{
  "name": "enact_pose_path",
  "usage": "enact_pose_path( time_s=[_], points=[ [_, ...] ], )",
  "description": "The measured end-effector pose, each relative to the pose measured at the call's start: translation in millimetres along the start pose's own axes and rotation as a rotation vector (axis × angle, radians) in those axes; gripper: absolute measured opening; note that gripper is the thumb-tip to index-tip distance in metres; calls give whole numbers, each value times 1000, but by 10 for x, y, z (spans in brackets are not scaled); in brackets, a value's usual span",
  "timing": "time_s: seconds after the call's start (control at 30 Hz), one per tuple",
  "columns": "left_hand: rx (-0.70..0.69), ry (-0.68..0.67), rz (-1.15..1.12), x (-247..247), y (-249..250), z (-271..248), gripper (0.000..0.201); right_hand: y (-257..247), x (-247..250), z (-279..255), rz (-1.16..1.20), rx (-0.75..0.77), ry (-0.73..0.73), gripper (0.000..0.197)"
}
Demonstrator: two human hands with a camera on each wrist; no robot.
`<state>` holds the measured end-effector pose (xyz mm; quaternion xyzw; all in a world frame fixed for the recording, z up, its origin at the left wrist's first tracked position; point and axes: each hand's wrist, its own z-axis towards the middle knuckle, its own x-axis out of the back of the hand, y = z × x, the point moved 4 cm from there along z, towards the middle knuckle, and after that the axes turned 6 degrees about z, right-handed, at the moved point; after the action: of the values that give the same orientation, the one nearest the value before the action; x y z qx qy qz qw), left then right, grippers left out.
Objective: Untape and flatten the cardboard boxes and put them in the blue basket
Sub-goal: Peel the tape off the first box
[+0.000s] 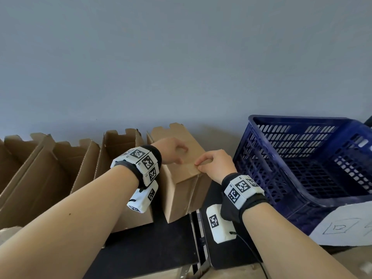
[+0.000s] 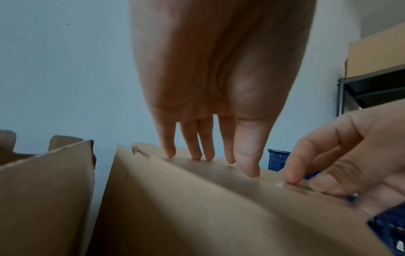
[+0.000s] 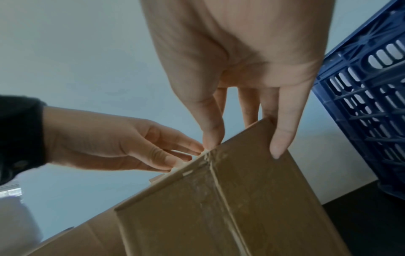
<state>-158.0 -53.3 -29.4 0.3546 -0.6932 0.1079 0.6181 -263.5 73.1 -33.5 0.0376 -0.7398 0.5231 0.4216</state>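
A closed cardboard box [image 1: 181,190] lies tilted on the black table, just left of the blue basket [image 1: 298,118]. My left hand [image 1: 179,156] rests on its upper face, with straight fingertips [image 2: 197,155] touching the cardboard. My right hand [image 1: 198,165] is at the box's near upper edge. Its thumb and forefinger [image 2: 291,175] pinch the end of the clear tape [image 3: 208,190] that runs down the centre seam. In the right wrist view the thumb [image 3: 211,136] sits right on the taped edge, and the basket wall [image 3: 361,104] stands close by on the right.
Several open-topped cardboard boxes [image 1: 50,168] stand in a row to the left, the nearest [image 1: 118,150] touching the held box. A white sheet with sketches [image 1: 342,226] lies before the basket. A grey wall is behind. A shelf with a box [image 2: 377,55] stands at the far right.
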Motion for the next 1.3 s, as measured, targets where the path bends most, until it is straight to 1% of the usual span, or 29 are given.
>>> enact_pose_path(
  time_s=[0.23,0.4,0.8,0.87,0.93,1.07,1.2,1.3],
  points=[
    [-49,-5,28,-13,-20,24,56,-80,-17,-48,-86,-42,12,23],
    [-61,2,10,-30,0,55,54,-76,-30,-120,-101,-4,51,15],
    [-48,17,-17,-51,11,39,54,-100,3,-184,-172,-17,59,14],
    [-46,15,-23,-55,18,41,54,-111,15,-182,-190,-19,50,15],
    [-43,13,-26,-61,29,43,53,-139,21,-171,-228,-14,8,15],
    [-41,17,-46,-77,56,56,51,-187,12,-154,-336,35,-64,5],
    [-38,23,-48,-89,68,69,51,-137,-4,-127,-361,46,-73,6],
    [-37,18,-51,-91,71,77,51,-101,-2,-142,-335,69,-32,5]
  ],
)
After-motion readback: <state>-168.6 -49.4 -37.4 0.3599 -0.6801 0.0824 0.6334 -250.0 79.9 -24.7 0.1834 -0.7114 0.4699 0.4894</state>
